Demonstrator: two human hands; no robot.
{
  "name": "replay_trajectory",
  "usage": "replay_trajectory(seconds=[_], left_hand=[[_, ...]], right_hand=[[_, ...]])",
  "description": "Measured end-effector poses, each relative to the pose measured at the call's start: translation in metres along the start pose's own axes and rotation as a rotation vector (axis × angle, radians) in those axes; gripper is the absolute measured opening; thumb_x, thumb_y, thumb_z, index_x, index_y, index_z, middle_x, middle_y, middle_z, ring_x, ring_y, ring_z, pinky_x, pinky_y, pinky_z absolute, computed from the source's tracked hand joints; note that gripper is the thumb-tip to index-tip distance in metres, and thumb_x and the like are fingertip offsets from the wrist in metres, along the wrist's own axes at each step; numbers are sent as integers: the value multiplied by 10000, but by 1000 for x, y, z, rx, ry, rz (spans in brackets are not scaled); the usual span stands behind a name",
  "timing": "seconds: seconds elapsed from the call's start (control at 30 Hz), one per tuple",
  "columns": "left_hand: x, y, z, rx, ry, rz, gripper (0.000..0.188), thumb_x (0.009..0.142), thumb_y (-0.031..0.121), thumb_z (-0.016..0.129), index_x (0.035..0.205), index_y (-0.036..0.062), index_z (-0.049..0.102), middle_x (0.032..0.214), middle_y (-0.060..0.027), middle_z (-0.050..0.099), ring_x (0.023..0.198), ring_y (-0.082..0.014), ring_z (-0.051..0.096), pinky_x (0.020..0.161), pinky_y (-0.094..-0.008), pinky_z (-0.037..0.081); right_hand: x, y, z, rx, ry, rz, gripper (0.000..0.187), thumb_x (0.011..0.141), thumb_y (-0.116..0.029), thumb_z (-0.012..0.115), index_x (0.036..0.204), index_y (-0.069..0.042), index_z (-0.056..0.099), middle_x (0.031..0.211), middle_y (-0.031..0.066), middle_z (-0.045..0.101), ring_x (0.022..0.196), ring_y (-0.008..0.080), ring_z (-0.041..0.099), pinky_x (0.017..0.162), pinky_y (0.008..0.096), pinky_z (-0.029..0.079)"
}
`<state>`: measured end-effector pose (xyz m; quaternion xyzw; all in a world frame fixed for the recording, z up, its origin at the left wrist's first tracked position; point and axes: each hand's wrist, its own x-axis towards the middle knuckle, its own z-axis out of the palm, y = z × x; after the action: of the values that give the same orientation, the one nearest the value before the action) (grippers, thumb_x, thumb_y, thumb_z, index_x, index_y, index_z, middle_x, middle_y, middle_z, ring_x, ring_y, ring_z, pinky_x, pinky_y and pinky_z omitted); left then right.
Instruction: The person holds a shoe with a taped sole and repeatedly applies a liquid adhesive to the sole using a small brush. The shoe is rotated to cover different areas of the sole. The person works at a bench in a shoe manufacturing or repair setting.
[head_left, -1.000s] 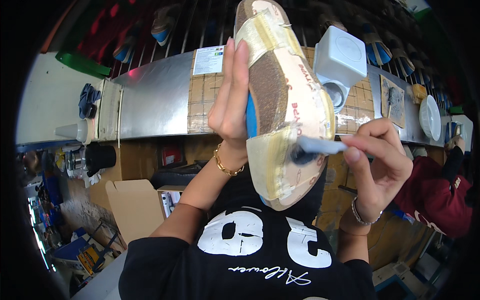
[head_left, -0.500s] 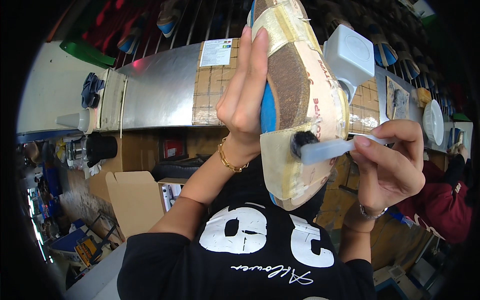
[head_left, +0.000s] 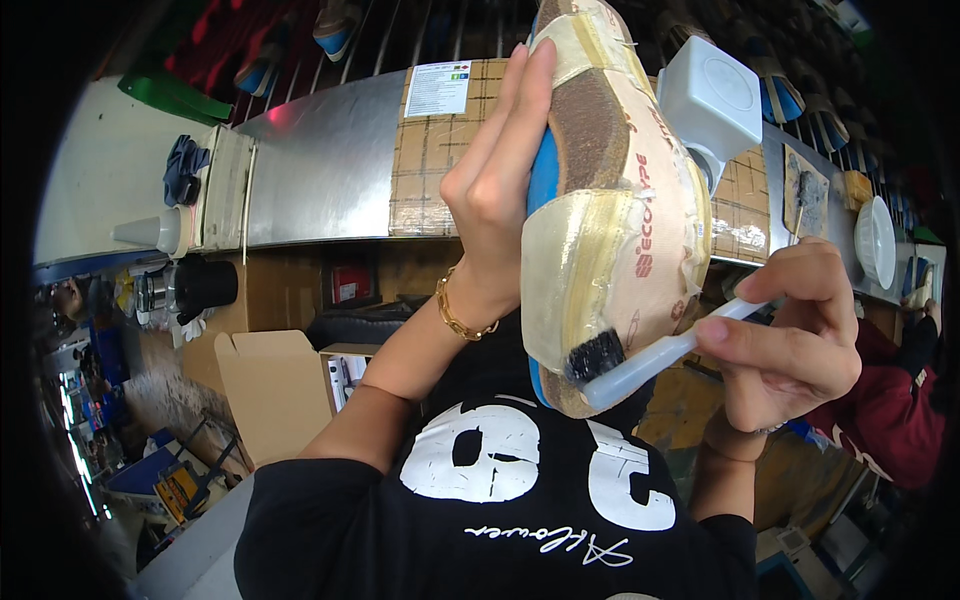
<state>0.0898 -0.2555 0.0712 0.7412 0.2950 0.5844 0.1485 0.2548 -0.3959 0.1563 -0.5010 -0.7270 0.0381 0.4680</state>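
My left hand (head_left: 500,190) grips a shoe upper on a blue last (head_left: 660,210) from its left side, holding it upright with the underside facing me. Brown and cream material is folded over a pale insole board, with glossy cream flaps at its edges. Between the thumb and fingers of my right hand (head_left: 790,345) is a translucent white-handled brush (head_left: 650,365). Its black bristles touch the lower cream flap near the bottom end of the shoe. My left thumb is hidden behind the shoe.
Behind lies a metal bench (head_left: 320,160) with a cardboard box (head_left: 425,150) and a white square-headed device (head_left: 710,95). A white bowl (head_left: 874,245) sits at the right. More shoes (head_left: 338,30) hang on a dark rack. At far right is a person's maroon garment (head_left: 890,420).
The brush has moved down along the cream flap toward the bottom end of the shoe. The shoe has shifted slightly right, and my right hand has lowered slightly.
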Motion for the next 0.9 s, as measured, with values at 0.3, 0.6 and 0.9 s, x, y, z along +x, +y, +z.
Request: replay_trajectory(seconds=[0.3, 0.6, 0.9], left_hand=[[1, 1, 0, 6, -35, -33, 676, 807, 216, 772, 1398, -27, 553, 1290, -375, 577, 1086, -418, 679, 817, -379, 583], [0, -4, -2, -17, -60, -35, 725, 775, 198, 787, 1411, -37, 531, 1280, -397, 567, 1153, -444, 633, 875, -411, 566], [-1, -11, -4, 66, -101, -33, 752, 746, 144, 803, 1414, -51, 516, 1297, -361, 578, 1182, -431, 620, 917, -410, 556]], right_hand=[[5, -7, 3, 118, 87, 180, 233, 613, -56, 813, 843, -49, 776, 895, 120, 589, 803, 196, 535, 703, 279, 373], [1, -2, -1, 199, 2, 114, 180, 609, -122, 819, 785, -105, 786, 810, 78, 580, 734, 178, 522, 649, 286, 341], [-3, -26, 19, -257, 237, 78, 389, 533, -26, 830, 891, -179, 825, 853, 48, 600, 720, 159, 538, 637, 280, 405]])
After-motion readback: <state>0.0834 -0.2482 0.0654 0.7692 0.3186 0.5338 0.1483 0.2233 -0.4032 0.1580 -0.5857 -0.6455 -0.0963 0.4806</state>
